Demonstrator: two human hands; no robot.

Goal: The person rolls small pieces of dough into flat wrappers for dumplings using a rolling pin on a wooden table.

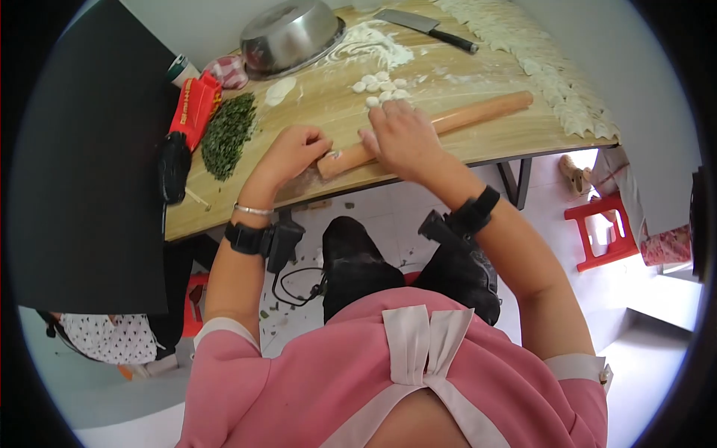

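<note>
My right hand (403, 142) lies over a long wooden rolling pin (478, 112), its fingers curled across the wood. The pin slants over the table's near side. By the pin's left end, my left hand (295, 153) is closed, thumb and fingers pressed together; what they hold, if anything, is hidden. Several small white dough pieces (382, 86) sit just beyond my right hand. Farther left lies a flat round dough wrapper (280, 91). Loose flour (373, 46) is spread behind the dough pieces.
An upturned steel bowl (291, 37) and a cleaver (418, 22) are at the back of the wooden table (314, 112). Chopped greens (228, 134) and a red bag (194, 108) lie left. Rows of dumplings (534, 63) line the right edge. A red stool (605, 233) stands right.
</note>
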